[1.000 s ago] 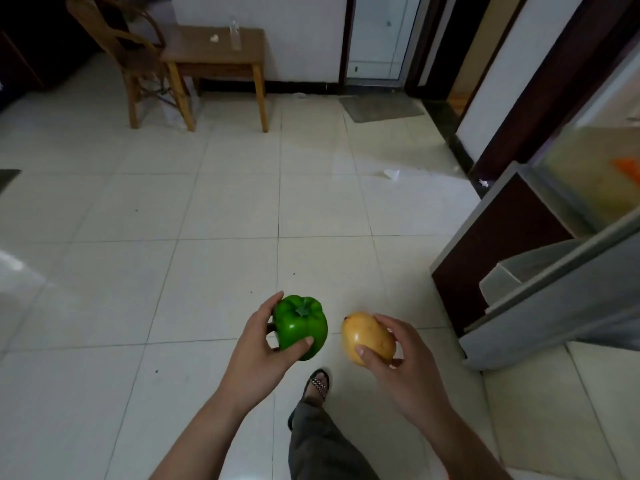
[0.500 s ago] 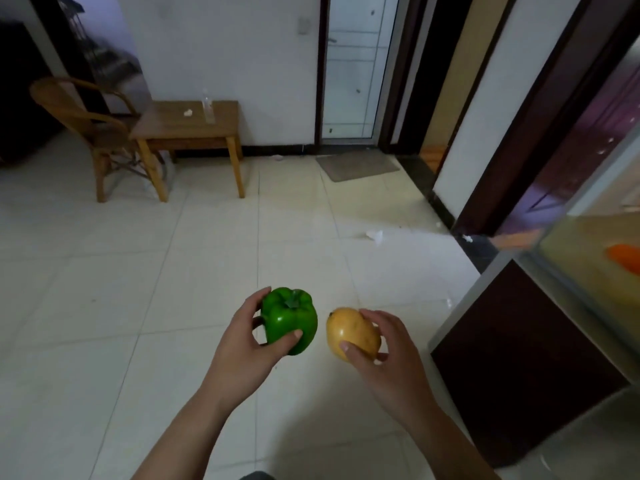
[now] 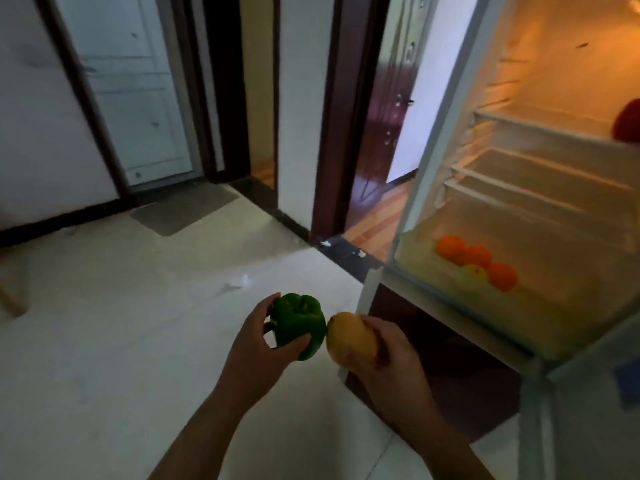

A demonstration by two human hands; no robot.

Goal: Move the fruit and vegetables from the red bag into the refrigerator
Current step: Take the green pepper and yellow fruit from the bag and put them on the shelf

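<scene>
My left hand [image 3: 254, 355] holds a green bell pepper [image 3: 298, 323] in front of me, low in the view. Right beside it, my right hand [image 3: 388, 362] grips a yellow mango [image 3: 349, 337]; the two items almost touch. The refrigerator [image 3: 446, 133] stands open at the right, lit orange inside. Its bottom drawer [image 3: 554, 306] holds three oranges [image 3: 476, 258] and a yellowish fruit [image 3: 475, 271]. Something red [image 3: 628, 123] sits on an upper shelf at the right edge. The red bag is out of view.
The fridge's dark lower door [image 3: 433, 358] is just right of my hands, and the open upper door's edge [image 3: 588, 393] juts out at the lower right. Doorways [image 3: 374, 116] and a grey mat [image 3: 183, 207] lie ahead. White tile floor [image 3: 121, 323] spreads to the left.
My view has swung up and to the right, from the floor with the chair and table to the open fridge interior. Both hands keep their hold, and the pepper and mango have come closer together.
</scene>
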